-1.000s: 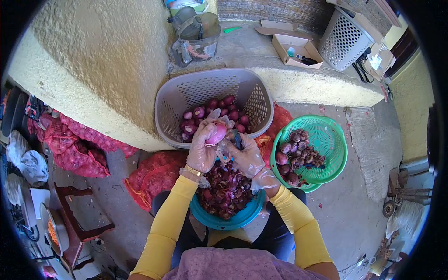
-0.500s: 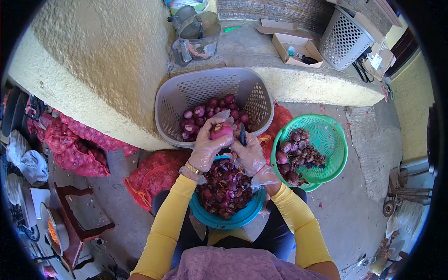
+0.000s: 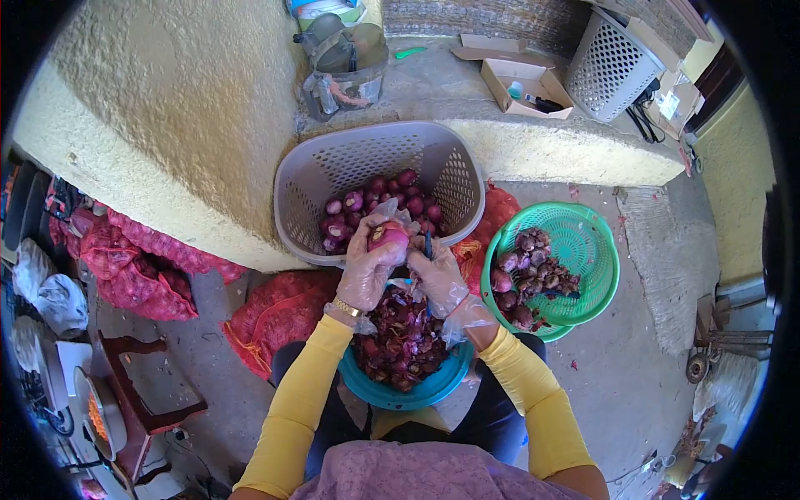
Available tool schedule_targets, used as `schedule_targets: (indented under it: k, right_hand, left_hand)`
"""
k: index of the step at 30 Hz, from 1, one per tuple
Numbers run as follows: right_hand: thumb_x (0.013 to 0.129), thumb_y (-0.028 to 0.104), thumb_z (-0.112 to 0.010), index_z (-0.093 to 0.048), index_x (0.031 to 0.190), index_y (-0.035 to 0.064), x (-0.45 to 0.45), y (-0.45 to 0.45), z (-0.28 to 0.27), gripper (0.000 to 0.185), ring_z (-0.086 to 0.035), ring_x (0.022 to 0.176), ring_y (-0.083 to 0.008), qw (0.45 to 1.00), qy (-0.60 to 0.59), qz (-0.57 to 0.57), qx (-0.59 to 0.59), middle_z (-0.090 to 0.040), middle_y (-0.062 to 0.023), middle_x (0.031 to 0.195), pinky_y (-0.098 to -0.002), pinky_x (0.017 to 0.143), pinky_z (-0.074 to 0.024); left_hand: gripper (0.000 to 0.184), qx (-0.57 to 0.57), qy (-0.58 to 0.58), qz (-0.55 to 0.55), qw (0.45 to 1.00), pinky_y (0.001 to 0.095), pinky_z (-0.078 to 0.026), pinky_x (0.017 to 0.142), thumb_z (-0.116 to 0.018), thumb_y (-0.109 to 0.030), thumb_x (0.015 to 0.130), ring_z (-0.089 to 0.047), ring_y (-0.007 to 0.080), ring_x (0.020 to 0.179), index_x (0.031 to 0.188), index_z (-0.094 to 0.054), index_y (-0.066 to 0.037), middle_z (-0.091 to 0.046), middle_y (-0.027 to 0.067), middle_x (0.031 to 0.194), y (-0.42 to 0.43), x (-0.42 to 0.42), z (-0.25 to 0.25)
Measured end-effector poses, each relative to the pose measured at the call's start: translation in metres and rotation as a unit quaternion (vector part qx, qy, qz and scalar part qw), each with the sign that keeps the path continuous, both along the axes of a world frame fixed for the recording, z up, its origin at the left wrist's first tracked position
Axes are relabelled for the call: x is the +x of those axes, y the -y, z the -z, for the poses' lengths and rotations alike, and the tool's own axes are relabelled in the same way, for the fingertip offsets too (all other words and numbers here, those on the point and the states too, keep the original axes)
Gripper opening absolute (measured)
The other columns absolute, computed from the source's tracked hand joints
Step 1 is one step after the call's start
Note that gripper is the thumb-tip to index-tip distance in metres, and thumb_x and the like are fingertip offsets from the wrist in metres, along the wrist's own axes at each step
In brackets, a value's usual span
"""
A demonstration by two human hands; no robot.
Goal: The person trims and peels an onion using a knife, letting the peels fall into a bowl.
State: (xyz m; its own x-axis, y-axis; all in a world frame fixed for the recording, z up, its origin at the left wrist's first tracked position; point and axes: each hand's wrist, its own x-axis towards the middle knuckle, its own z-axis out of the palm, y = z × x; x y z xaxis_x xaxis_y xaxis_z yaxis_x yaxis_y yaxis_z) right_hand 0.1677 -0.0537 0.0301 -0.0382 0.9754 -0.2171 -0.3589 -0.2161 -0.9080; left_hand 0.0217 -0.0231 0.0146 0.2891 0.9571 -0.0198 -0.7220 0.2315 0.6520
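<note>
at the far left, full red mesh sacks (image 3: 137,271) sit against the yellow wall (image 3: 175,125), likely tucked there to leave floor room, and another mesh sack (image 3: 279,312) lies nearer the person's knee, within a short reach. next, the grey basket (image 3: 293,187) stands right in front of the hands, holding smooth, bright onions (image 3: 337,229); its closeness probably spares the arms any stretching. the left hand (image 3: 367,268), in a clear glove with a gold watch (image 3: 347,307) at the wrist, is clamped around one onion (image 3: 387,237), held up over the basket's near edge with a pale cut end showing, which seems to keep that end exposed to the other hand. straight below, the teal basin (image 3: 454,381) sits between the legs, full of dry skins (image 3: 404,350), a spot where loose bits would drop without scattering. just right of the onion, the gloved right hand (image 3: 437,279) is closed on a slim dark tool (image 3: 428,244), perhaps a small knife, though its blade is too small and hidden to make out. farther right, the green colander (image 3: 602,271) rests on the floor beside the right forearm, with duller, rough-skinned onions (image 3: 533,267) heaped toward its near side, handy for that arm.
</note>
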Motion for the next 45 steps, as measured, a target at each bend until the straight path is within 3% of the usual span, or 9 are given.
schedule_targets:
  k: [5,17,20,28,31,33,40,42,45]
  right_hand:
    - [0.095,0.009,-0.064,-0.066,0.106,0.0051,0.001,-0.003,0.005,0.012,-0.054,0.074,-0.0038,0.998,0.035,0.023,0.05,-0.063,0.005,0.087,-0.0235,0.064,-0.0449]
    - [0.096,0.01,-0.063,-0.062,0.101,0.0067,0.014,-0.003,-0.012,0.006,-0.051,0.046,-0.0072,0.997,0.047,-0.064,0.005,-0.055,0.002,0.063,-0.0243,0.047,-0.046]
    - [0.095,0.011,-0.066,-0.066,0.096,0.0067,0.018,-0.002,-0.014,0.005,-0.051,0.066,-0.0041,0.994,0.089,-0.053,-0.012,-0.058,0.0054,0.073,-0.0239,0.06,-0.0447]
    - [0.092,0.037,-0.078,-0.069,0.107,0.003,0.031,0.0,-0.019,0.038,-0.062,0.078,-0.0125,0.927,0.256,-0.229,0.151,-0.066,-0.0038,0.082,-0.0319,0.072,-0.0512]
    - [0.096,0.046,-0.07,-0.067,0.113,0.0007,0.027,0.0,-0.026,0.049,-0.066,0.077,-0.019,0.883,0.345,-0.213,0.238,-0.067,-0.0092,0.081,-0.0349,0.073,-0.052]
    - [0.101,0.031,-0.06,-0.062,0.126,-0.0021,0.028,0.001,-0.04,0.041,-0.069,0.087,-0.0313,0.888,0.324,-0.303,0.12,-0.072,-0.018,0.101,-0.0433,0.084,-0.0527]
    - [0.105,0.02,-0.053,-0.059,0.129,-0.0011,0.037,-0.004,-0.018,0.033,-0.065,0.081,-0.0182,0.871,0.299,-0.364,0.138,-0.068,-0.0105,0.09,-0.0361,0.076,-0.0538]
    - [0.105,0.018,-0.051,-0.059,0.128,0.0013,0.033,-0.003,-0.02,0.029,-0.062,0.079,-0.0127,0.94,0.166,-0.282,0.101,-0.062,-0.0056,0.084,-0.0308,0.073,-0.0525]
    - [0.104,0.017,-0.055,-0.059,0.126,0.0026,0.03,-0.002,-0.033,0.027,-0.062,0.078,-0.0133,0.952,0.215,-0.21,0.065,-0.06,-0.0049,0.082,-0.0306,0.072,-0.0518]
  left_hand:
    - [0.044,-0.046,0.087,0.02,0.995,0.0385,-0.051,0.106,-0.067,-0.005,0.091,-0.06,0.0256,0.124,0.132,-0.051,-0.006,-0.057,0.013,0.134,0.0,0.006,-0.006]
    - [0.034,0.147,-0.232,-0.008,0.962,0.031,-0.049,0.101,-0.056,-0.023,0.103,-0.06,0.0176,0.118,0.13,-0.055,-0.002,-0.058,0.0129,0.139,-0.005,0.001,0.007]
    - [0.052,0.037,-0.099,-0.062,0.992,0.0346,-0.054,0.084,-0.049,-0.044,0.106,-0.065,0.0235,0.1,0.133,-0.055,-0.001,-0.068,0.0146,0.108,-0.012,-0.004,-0.014]
    - [0.069,-0.043,0.048,-0.001,0.998,0.0358,-0.052,0.079,-0.044,-0.061,0.105,-0.061,0.0229,0.091,0.137,-0.053,-0.001,-0.066,0.0145,0.112,-0.019,-0.024,-0.016]
    - [0.07,-0.089,0.05,-0.022,0.995,0.0373,-0.054,0.084,-0.046,-0.06,0.104,-0.062,0.0231,0.094,0.142,-0.051,-0.002,-0.064,0.0133,0.116,-0.026,-0.024,-0.011]
    - [0.068,-0.094,0.079,-0.006,0.992,0.0381,-0.055,0.087,-0.047,-0.059,0.104,-0.062,0.0234,0.097,0.143,-0.05,-0.002,-0.063,0.0132,0.117,-0.026,-0.025,-0.01]
    - [0.061,-0.091,0.189,0.017,0.978,0.0433,-0.057,0.098,-0.054,-0.046,0.105,-0.064,0.0275,0.106,0.143,-0.049,0.0,-0.064,0.0179,0.12,-0.029,-0.031,-0.003]
    - [0.058,-0.097,0.179,0.001,0.979,0.0432,-0.056,0.098,-0.052,-0.044,0.106,-0.063,0.0278,0.111,0.144,-0.048,-0.001,-0.062,0.0167,0.126,-0.027,-0.028,-0.004]
    - [0.053,-0.112,0.175,-0.011,0.978,0.0442,-0.055,0.101,-0.051,-0.041,0.107,-0.061,0.0301,0.119,0.144,-0.049,-0.002,-0.06,0.0165,0.134,-0.023,-0.023,-0.011]
